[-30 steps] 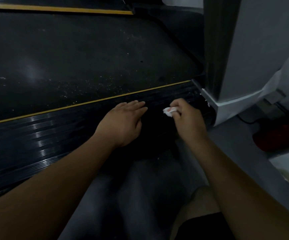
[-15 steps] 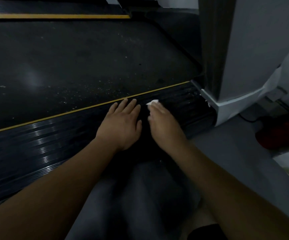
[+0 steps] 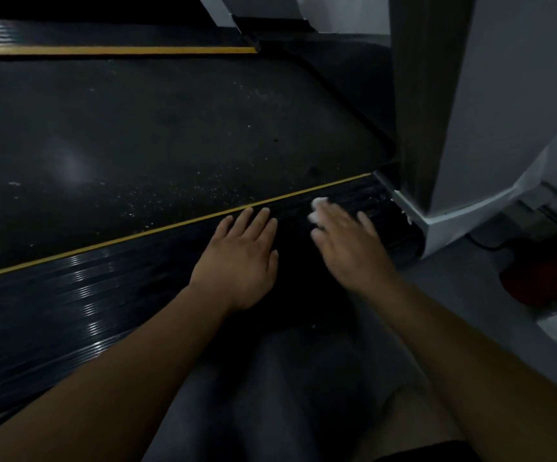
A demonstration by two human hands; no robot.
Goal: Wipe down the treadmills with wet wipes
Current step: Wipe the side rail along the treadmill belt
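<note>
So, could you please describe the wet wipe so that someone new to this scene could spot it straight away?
Find the dark treadmill belt, then the ribbed black side rail below its yellow line. Towards the rail's right end, the right hand presses on the wet wipe. It is the one small white wad on the black rail; the left hand beside it is bare.

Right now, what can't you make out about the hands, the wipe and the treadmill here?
Right hand: motion-blurred in the head view, so whether its fingers pinch or just press the wet wipe is unclear.
The wet wipe itself: mostly hidden under those fingers.
Side rail beneath the left hand: covered by the palm.
Red object at right: dark, cut off by the frame edge.
</note>
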